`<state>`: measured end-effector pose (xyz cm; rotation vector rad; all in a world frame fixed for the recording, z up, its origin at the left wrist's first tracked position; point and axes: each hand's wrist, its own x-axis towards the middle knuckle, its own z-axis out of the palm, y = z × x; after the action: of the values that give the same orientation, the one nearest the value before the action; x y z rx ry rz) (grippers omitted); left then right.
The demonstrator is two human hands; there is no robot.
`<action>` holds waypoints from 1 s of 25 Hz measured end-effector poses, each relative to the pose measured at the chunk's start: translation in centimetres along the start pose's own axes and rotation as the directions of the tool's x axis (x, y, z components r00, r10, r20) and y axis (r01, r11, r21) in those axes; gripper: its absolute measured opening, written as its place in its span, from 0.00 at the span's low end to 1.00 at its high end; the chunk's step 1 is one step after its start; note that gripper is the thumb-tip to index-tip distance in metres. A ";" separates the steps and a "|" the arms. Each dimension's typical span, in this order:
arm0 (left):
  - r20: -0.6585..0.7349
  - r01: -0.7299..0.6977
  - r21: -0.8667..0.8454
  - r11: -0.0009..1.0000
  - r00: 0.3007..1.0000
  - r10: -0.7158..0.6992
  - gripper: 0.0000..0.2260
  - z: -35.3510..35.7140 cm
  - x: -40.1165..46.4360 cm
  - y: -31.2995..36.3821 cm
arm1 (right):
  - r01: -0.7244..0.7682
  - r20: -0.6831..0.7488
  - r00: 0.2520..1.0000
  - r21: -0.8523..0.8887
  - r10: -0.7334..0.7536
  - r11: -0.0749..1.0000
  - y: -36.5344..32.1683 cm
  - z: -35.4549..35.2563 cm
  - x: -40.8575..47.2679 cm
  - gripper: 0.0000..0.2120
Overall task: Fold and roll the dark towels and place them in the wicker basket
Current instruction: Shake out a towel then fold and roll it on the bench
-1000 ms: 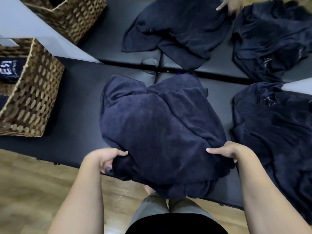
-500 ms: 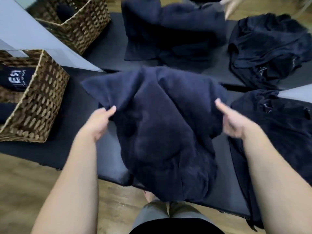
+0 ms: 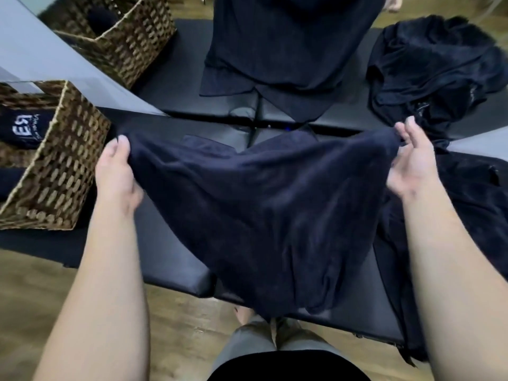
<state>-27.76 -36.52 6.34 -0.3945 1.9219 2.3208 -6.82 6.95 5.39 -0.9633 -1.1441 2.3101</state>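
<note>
Towel (image 3: 264,213), dark navy, hangs stretched between the two hands above the black padded desk (image 3: 176,259), and its lower part drops over the near edge of the desk. The left hand (image 3: 116,171) has its grip pressed together on the left upper corner of the towel, thumb on top and the fingers below the cloth. The right hand (image 3: 412,166) pinches the right upper corner between thumb and fingers; some fingertips (image 3: 410,125) point up, not fully curled.

On the left of the desk, near the left hand, stands a wicker basket (image 3: 60,171). Inside it lies a dark rolled towel with white print (image 3: 23,130). A second wicker basket (image 3: 129,37) stands further back on another black surface. To the right, just beside the right hand, lies a crumpled pile of dark towels (image 3: 472,193), partly under the held towel. Another dark heap (image 3: 434,64) is behind it. At the top, one more dark cloth (image 3: 286,50) hangs down. Under the desk is a wooden floor (image 3: 33,284).
</note>
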 end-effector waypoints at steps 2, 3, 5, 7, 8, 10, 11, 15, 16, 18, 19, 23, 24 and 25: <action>0.052 -0.037 0.101 0.994 0.998 0.032 0.08 1.9 -0.8 0.7 | -0.233 0.102 0.965 -0.084 0.241 0.969 1.0 0.5 -1.1 0.37; 0.045 -0.001 0.214 0.977 0.999 -0.009 0.09 2.0 -1.2 -0.2 | -0.361 0.106 0.921 -0.136 0.376 0.923 2.8 0.0 -1.7 0.40; 0.007 0.124 0.365 0.923 0.991 -0.136 0.10 1.0 -1.7 -3.7 | -0.537 0.093 0.826 -0.164 0.555 0.827 6.9 -1.5 -2.8 0.38; -0.055 0.194 0.398 0.896 0.981 -0.188 0.10 -0.1 -2.4 -5.2 | -0.575 0.061 0.808 -0.132 0.586 0.807 8.1 -2.2 -3.0 0.31; -0.084 0.190 0.387 0.903 0.982 -0.170 0.11 -0.5 -2.4 -5.0 | -0.543 0.041 0.834 -0.121 0.551 0.831 7.5 -2.2 -2.5 0.28; -0.132 0.134 0.316 0.939 0.987 -0.096 0.15 -1.0 -2.0 -2.8 | -0.405 0.015 0.912 -0.120 0.410 0.906 4.6 -1.4 -1.4 0.18; -0.162 0.086 0.223 0.971 0.986 -0.050 0.19 -0.9 -1.5 -0.9 | -0.287 0.016 0.957 -0.091 0.290 0.954 2.3 -0.7 -0.8 0.15; -0.126 -0.080 -0.219 0.972 0.991 0.053 0.22 0.2 0.4 5.7 | -0.027 0.146 0.989 0.116 0.010 0.993 -4.1 1.5 -1.3 0.26; -0.068 -0.034 -0.183 0.982 0.997 0.022 0.23 0.6 0.5 5.7 | -0.093 0.140 0.986 0.031 0.088 0.995 -3.4 1.1 -0.8 0.28; 0.010 0.133 0.026 0.991 0.991 -0.133 0.21 0.9 -0.6 3.4 | -0.299 0.008 0.952 -0.201 0.307 0.933 -0.4 -0.4 0.5 0.29; 0.039 0.184 0.144 0.972 0.981 -0.192 0.18 0.9 -1.5 1.7 | -0.356 -0.056 0.933 -0.261 0.354 0.897 1.0 -1.0 0.7 0.27; 0.064 0.061 0.169 0.984 0.995 -0.073 0.10 2.2 -2.6 3.6 | -0.051 -0.072 0.997 -0.229 0.035 0.972 -1.2 0.3 1.5 0.08; 0.085 0.004 0.049 0.999 0.996 -0.008 0.13 2.5 -2.0 5.3 | 0.078 -0.018 0.997 -0.140 -0.081 0.987 -3.2 1.5 1.0 0.05; 0.121 -0.026 -0.099 0.995 0.992 0.038 0.18 2.9 -1.6 7.3 | 0.148 0.040 0.988 -0.032 -0.147 0.988 -5.3 2.5 0.0 0.06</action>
<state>-28.36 -35.00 14.22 -0.2248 1.7774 2.4049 -8.45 8.71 10.69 -0.8209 -1.2318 2.2059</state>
